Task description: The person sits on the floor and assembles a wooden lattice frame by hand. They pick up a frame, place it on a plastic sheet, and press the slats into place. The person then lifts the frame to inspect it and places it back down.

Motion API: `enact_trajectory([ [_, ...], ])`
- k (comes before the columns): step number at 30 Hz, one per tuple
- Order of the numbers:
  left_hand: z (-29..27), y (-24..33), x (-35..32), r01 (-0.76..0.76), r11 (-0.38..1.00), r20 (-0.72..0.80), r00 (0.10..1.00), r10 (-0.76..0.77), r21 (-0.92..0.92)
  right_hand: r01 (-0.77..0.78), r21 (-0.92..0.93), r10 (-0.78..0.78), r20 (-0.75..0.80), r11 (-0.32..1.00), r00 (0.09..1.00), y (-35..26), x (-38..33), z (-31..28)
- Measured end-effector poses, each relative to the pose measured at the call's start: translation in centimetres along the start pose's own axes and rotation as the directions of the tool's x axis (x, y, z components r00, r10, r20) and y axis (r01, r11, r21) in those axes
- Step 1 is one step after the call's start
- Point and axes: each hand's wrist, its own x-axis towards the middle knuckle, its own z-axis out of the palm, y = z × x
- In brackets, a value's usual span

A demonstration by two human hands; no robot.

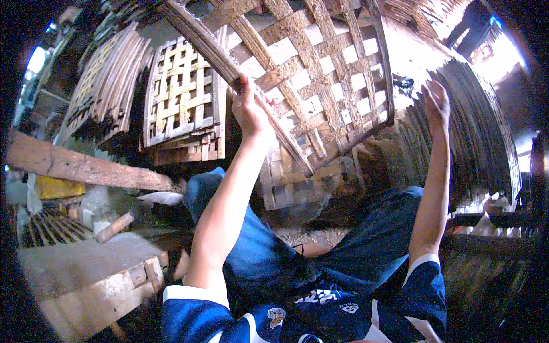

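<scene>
A woven lattice panel (pixel 311 57) of flat pale strips in a wooden frame stands tilted in front of me, above my knees. My left hand (pixel 250 111) is closed round the frame bar on its near left side, thumb lying along the bar. To the right of the panel, my right hand (pixel 437 104) is raised with its fingers apart, holding nothing that I can see. It is beside a tall stack of similar panels (pixel 486 120), seen edge-on; whether it touches them I cannot tell.
More lattice panels (pixel 183 100) lean at the left, with another stack (pixel 111 86) behind them. A thick timber (pixel 86 163) juts in from the left above a wooden bench (pixel 97 274). Something yellow (pixel 60 187) sits under the timber. My bent knees frame the space below the panel.
</scene>
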Motion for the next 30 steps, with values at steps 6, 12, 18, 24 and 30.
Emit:
enact_trajectory([
  [6, -0.6, -0.5, 0.0, 0.065, 0.996, 0.051, 0.996, -0.068, 0.058, 0.038, -0.057, -0.021, 0.275, 0.998, 0.961, -8.6, -4.9, 7.2],
  [12, 0.3, 0.6, 0.9, 0.183, 0.982, -0.013, 0.983, -0.183, 0.052, -0.051, 0.029, 0.045, 0.191, 0.998, 0.981, -13.9, -7.4, 7.5],
  [18, -0.8, 2.5, 3.4, 0.018, 0.986, -0.064, 0.998, -0.007, 0.168, 0.064, 0.069, -0.068, 0.05, 0.996, 0.996, -17.1, -8.2, 8.0],
  [24, -0.6, 2.7, 2.0, 0.014, 0.945, 0.197, 0.977, -0.082, 0.328, 0.191, -0.025, -0.193, -0.126, 0.981, 0.973, -20.4, -10.8, 9.1],
  [30, 1.3, 0.3, 0.8, 0.313, 0.944, 0.411, 0.851, -0.326, 0.102, 0.541, 0.03, -0.54, 0.123, 0.84, 0.832, -24.0, -18.4, 14.6],
])
